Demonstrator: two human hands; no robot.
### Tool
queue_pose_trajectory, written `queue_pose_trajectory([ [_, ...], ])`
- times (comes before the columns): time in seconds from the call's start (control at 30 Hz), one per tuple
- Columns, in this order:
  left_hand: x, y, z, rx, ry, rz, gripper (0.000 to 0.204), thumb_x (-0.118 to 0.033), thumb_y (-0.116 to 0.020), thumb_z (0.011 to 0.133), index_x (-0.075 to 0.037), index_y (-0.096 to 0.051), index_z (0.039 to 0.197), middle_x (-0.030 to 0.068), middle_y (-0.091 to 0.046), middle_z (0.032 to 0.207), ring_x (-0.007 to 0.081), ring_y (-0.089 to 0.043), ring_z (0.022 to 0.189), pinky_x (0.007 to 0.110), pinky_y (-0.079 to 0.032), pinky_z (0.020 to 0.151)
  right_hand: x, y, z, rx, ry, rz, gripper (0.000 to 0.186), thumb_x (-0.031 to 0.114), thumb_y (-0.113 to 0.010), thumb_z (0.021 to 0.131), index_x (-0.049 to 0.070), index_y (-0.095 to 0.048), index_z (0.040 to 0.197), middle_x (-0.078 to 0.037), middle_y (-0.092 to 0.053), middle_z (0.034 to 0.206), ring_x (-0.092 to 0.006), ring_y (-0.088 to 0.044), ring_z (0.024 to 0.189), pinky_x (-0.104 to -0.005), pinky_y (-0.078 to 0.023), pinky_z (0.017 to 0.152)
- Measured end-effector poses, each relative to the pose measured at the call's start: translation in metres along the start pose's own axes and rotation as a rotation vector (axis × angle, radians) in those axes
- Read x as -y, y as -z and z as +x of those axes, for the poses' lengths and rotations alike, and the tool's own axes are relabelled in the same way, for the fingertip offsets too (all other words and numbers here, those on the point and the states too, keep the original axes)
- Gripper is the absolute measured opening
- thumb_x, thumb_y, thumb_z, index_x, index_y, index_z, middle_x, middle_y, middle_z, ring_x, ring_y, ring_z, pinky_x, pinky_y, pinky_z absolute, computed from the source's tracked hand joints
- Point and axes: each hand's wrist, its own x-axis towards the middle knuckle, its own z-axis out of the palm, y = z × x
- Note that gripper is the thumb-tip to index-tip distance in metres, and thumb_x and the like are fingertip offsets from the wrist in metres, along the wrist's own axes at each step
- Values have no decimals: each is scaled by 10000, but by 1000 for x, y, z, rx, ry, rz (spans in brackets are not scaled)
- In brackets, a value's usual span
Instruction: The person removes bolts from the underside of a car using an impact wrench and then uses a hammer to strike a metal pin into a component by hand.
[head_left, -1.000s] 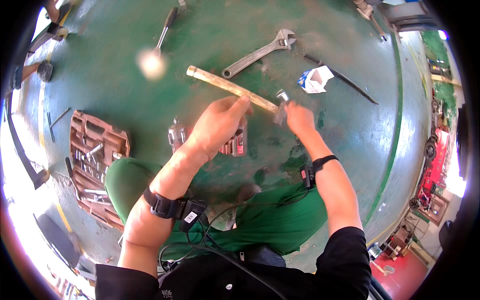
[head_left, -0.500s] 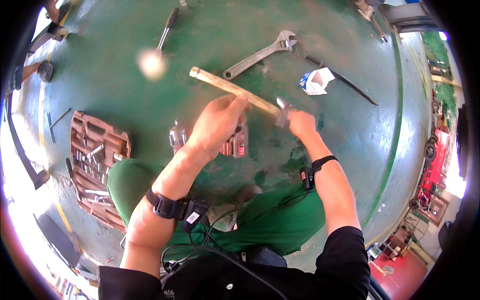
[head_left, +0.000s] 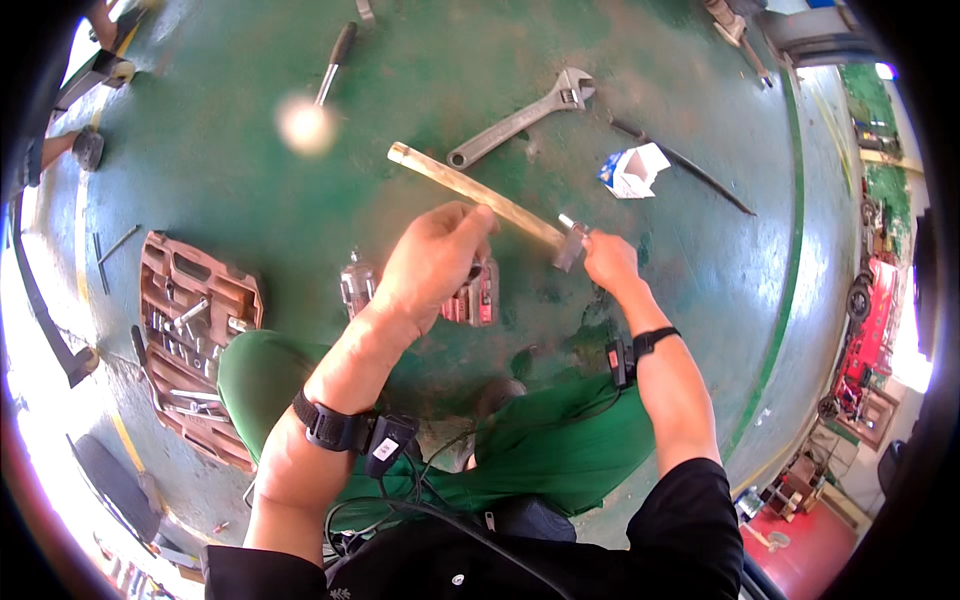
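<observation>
A hammer with a pale wooden handle [head_left: 440,174] and a grey metal head [head_left: 570,249] is held slantwise above the floor. My right hand [head_left: 612,262] is closed at its head. My left hand [head_left: 430,255] is closed just below the middle of the handle, thumb and forefinger pinched together. What those fingers hold, if anything, is hidden. Under the left hand, partly covered by it, lies a red and dark object [head_left: 482,298]. A clear or silvery piece [head_left: 357,284] shows on the hand's other side; I cannot tell whether the two are joined.
On the green floor lie an adjustable wrench [head_left: 520,120], a torn white-and-blue carton [head_left: 634,172], a dark bar [head_left: 700,174] and a black-handled tool [head_left: 338,56] with a blurred end. An open brown tool case [head_left: 190,262] is at my left knee. Another person's foot [head_left: 88,147] is at far left.
The hammer has shifted slightly right and down, with its head turned. My right hand has moved slightly right and down. My left fingers sit slightly lower against the handle.
</observation>
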Motion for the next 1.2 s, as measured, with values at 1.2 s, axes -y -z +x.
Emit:
queue_pose_trajectory([
  [1.2, 19, -19, -2, 54, -8, 179, 348, -331, -517, 1025, 1, -622, 1043, -39, -534, 700, 29, -473, 593, 190, -391, 531, 8, 21, 3, -167, 172, 375, 314, 286, -471, 1009, 26, -618, 910, -191, -650, 795, -382, -634, 755, -467, -496, 665],
])
